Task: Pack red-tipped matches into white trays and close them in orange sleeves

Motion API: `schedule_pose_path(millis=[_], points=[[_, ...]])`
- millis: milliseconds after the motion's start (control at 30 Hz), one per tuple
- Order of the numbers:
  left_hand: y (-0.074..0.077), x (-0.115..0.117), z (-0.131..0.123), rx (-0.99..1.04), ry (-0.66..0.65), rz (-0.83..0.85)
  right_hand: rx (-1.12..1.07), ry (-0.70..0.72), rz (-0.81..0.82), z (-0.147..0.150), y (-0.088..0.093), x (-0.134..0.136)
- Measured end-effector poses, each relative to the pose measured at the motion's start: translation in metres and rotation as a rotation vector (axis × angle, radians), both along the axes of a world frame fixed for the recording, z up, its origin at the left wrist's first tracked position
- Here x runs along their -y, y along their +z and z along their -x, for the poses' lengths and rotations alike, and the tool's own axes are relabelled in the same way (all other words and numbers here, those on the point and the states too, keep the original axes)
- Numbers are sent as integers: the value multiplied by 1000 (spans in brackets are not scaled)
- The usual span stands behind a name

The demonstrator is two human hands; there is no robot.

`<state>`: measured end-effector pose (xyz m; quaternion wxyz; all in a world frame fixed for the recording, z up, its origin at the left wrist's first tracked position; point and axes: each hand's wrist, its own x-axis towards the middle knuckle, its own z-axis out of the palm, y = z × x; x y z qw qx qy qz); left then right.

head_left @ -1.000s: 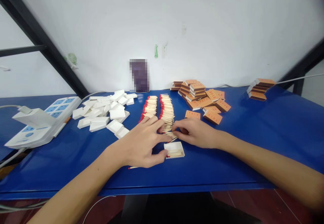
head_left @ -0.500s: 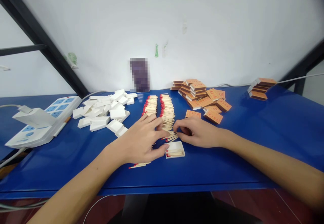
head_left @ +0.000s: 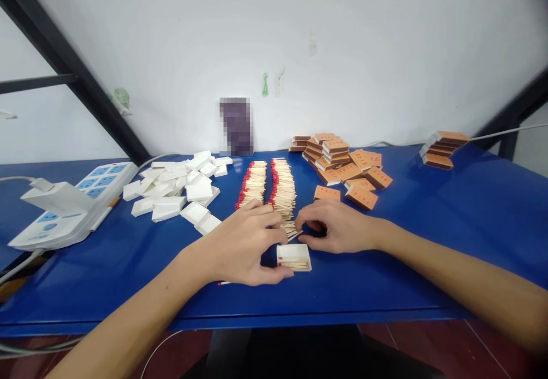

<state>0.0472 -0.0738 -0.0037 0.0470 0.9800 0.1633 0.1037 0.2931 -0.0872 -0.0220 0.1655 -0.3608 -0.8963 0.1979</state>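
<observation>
L hand (head_left: 252,242): fingers apart, thumb at near edge of tray (head_left: 295,251), w/ matches (head_left: 297,265) in it. R hand (head_left: 338,228) by loose matches (head_left: 289,228), can't tell if pinching. Open table (head_left: 342,293) btwn L thumb & front edge.

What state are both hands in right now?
Left hand: open, thumb and fingers apart beside the matchbox tray.
Right hand: curled beside the loose matches; cannot tell whether it grips any.

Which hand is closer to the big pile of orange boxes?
Right. The right hand is just in front of the pile of orange boxes; the left hand is farther off, to the left, beside the open white tray.
</observation>
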Motion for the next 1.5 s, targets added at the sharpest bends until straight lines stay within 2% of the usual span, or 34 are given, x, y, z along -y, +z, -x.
schedule_pose_path(millis=[267,533,667,900,1500], points=[[-1,5,-4,39,-27,32,-20,-15,5,1,0,0],[8,-1,0,12,48,-37,-27,-43,41,1,0,1],[6,-6,1,-6,86,-91,-32,-64,102,4,0,4],[5,-4,1,-75,64,-66,-10,-44,62,4,-1,4],[3,-5,-1,-41,69,-77,-4,-113,88,8,-2,5]])
